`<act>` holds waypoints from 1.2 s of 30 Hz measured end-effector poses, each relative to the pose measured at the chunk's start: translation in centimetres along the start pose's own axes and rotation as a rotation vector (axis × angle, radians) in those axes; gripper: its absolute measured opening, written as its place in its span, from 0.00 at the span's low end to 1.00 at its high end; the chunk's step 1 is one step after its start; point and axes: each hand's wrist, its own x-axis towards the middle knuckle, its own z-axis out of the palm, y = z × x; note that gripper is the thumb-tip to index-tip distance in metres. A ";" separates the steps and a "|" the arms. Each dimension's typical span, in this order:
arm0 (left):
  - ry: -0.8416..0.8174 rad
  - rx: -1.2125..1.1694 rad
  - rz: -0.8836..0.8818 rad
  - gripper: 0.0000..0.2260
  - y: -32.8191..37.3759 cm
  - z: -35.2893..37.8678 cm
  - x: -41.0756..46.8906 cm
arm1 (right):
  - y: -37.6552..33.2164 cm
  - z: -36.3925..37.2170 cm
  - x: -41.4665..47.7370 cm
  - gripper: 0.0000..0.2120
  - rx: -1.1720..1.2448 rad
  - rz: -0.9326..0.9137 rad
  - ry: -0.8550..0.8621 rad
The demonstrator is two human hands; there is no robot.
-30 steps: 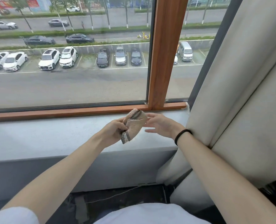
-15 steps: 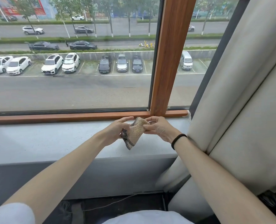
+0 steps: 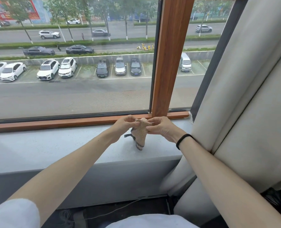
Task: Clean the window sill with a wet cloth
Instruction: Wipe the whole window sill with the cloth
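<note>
Both hands pinch the top of the cloth (image 3: 140,133), the left hand (image 3: 123,125) and right hand (image 3: 162,129) side by side. It hangs below the fingers, just over the window sill (image 3: 54,145). It looks soft, light and floppy, so bunch it in one palm to wipe.

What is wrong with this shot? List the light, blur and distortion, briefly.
Head view: soft, even daylight, no hard shadow on the window sill. Head view: the wide lens tilts the wooden post and stretches the forearms. Head view: the cloth, left hand and right hand look slightly soft; no strong glare on the glass.
</note>
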 end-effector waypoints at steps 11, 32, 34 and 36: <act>0.081 -0.068 -0.054 0.08 1.4 -2.5 0.8 | -0.6 -0.6 0.1 0.07 -0.312 -0.048 0.078; 0.231 0.246 -0.122 0.16 0.2 -1.0 0.9 | -1.7 0.6 0.2 0.05 0.178 0.096 0.212; 0.049 0.253 -0.057 0.17 1.0 0.3 0.2 | -2.0 0.8 0.3 0.05 0.194 0.074 0.230; -0.081 0.256 -0.032 0.18 1.6 1.6 -0.3 | -2.1 1.0 0.4 0.05 0.205 0.055 0.254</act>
